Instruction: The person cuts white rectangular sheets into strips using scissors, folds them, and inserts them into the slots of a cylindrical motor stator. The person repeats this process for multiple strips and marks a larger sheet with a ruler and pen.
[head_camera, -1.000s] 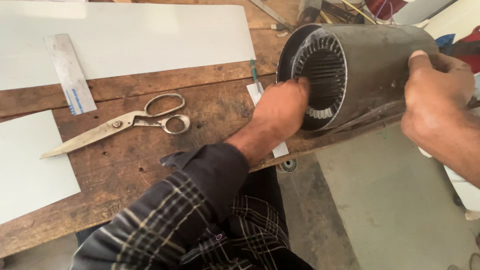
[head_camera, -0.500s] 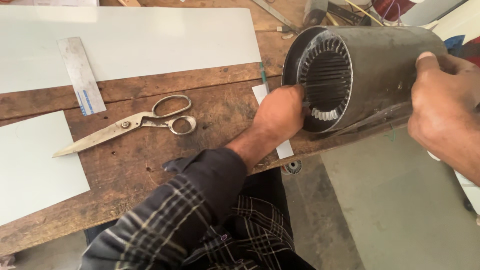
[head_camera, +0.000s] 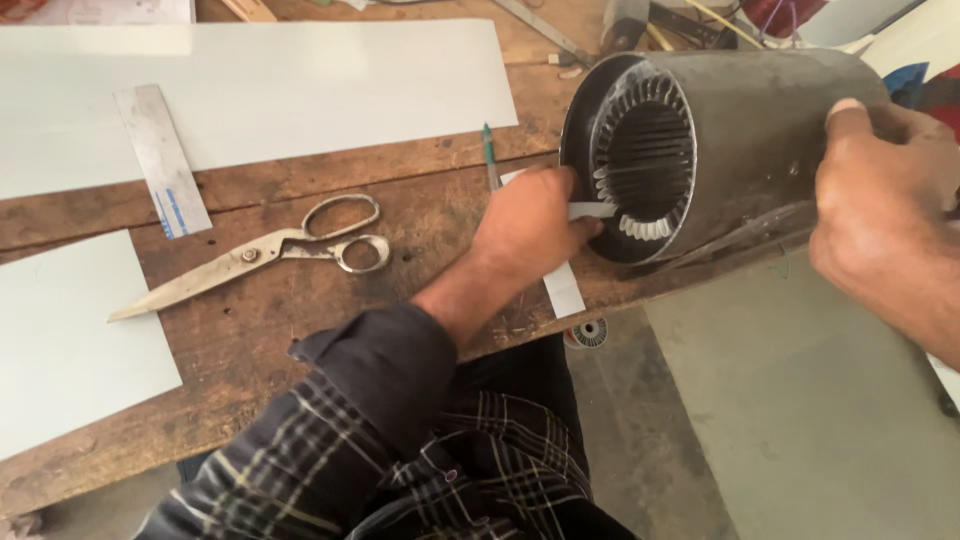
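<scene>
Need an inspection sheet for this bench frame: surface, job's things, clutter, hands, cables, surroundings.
Surface: worn brown wooden bench, scratched, partly covered by sheets.
Job's things: grey metal slotted cylinder lying on its side at the bench edge, white paper liners in its lower slots; small white paper strip at its mouth.
Clutter: steel scissors, closed; steel ruler; two white sheets; green pen; white paper slip.
Hands: left hand pinches the strip at the cylinder's opening; right hand grips the cylinder's far end.
Cables: yellow and red wires at the top edge, apart from the hands.
Surroundings: grey concrete floor.
</scene>
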